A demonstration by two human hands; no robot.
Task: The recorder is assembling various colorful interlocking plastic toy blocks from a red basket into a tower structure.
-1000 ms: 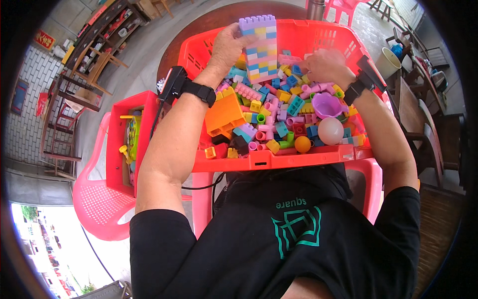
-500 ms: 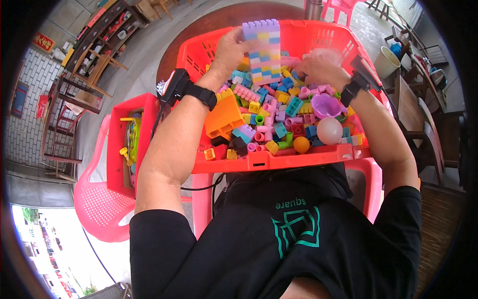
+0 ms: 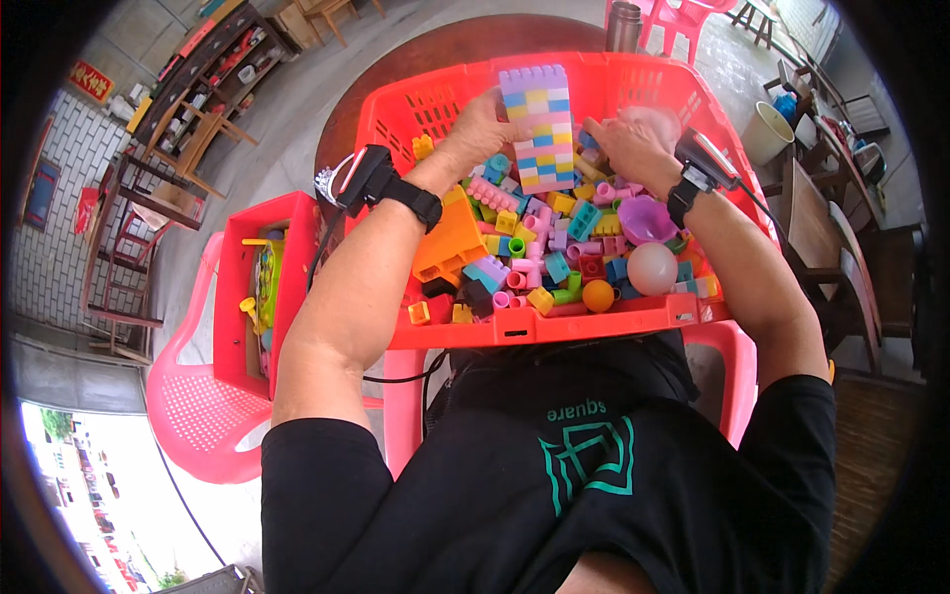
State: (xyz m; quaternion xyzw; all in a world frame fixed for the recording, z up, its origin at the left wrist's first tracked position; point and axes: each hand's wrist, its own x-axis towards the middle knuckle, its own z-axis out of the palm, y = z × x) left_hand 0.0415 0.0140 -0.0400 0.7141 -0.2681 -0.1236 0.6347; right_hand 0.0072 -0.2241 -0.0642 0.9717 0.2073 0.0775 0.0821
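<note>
A tall stack of toy bricks (image 3: 539,129) in lilac, white, yellow, blue and pink stands up over the loose pieces. My left hand (image 3: 483,129) is closed on its left side. Just right of the stack, my right hand (image 3: 638,156) has its fingers curled, with the fingertips pointing at the stack. A bluish bit shows by those fingertips, too small to make out. Beneath both hands, a heap of mixed toy bricks (image 3: 554,233) fills the red plastic basket (image 3: 584,332). A large orange block (image 3: 450,243) lies at its left side.
A purple bowl (image 3: 648,220), a white ball (image 3: 653,269) and an orange ball (image 3: 598,295) rest on the heap's right half. The basket overlaps a round brown table (image 3: 341,119). A red box (image 3: 236,287) of toys sits on a pink chair (image 3: 203,406) to the left. Behind stands a metal flask (image 3: 623,28).
The brick stack and my left hand have shifted slightly right and nearer. My right hand has come up from the loose bricks, its fingertips now closer to the stack.
</note>
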